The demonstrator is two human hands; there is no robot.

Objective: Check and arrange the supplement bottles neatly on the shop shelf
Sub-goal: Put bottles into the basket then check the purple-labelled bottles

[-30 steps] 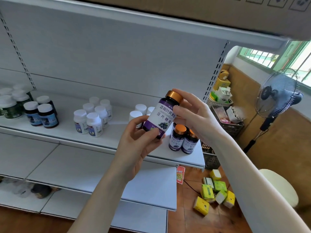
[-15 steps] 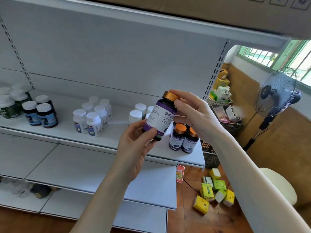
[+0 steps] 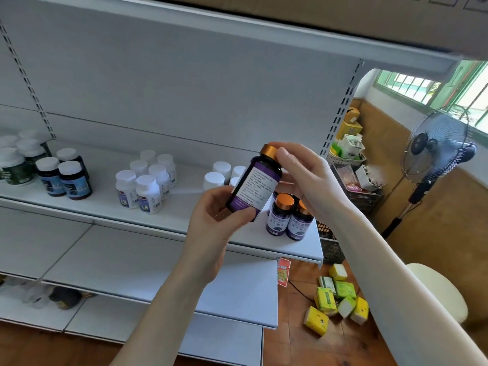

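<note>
Right now the held bottle (image 3: 254, 188) is up in front of the shelf (image 3: 100, 207), tilted with the cap leaning right and the fine-print back label facing the camera. The left hand (image 3: 214, 223) grips its base, fingers (image 3: 244, 213) curled round the bottom edge. The right hand (image 3: 311, 180) pinches the orange cap (image 3: 269, 151) and shoulder, with the thumb on the cap side. Both are closed on the bottle and hold nothing else. This looks like the check step: reading the print. To do it well, take the weight at the base and let the right hand only steady the top, so the label is left clear. The left fingers overlap the label's lower edge; slide them down if the date sits there. I can't read the text at this size. The likely slot is with the two matching purple bottles (image 3: 277, 220) standing just below it near the shelf's right end — set it upright beside them, front label out, squared to the lip. Watch that end — a nudge could tip one off. The white-capped bottles (image 3: 148, 180) stand in clusters further left, well apart from the hands.
</note>
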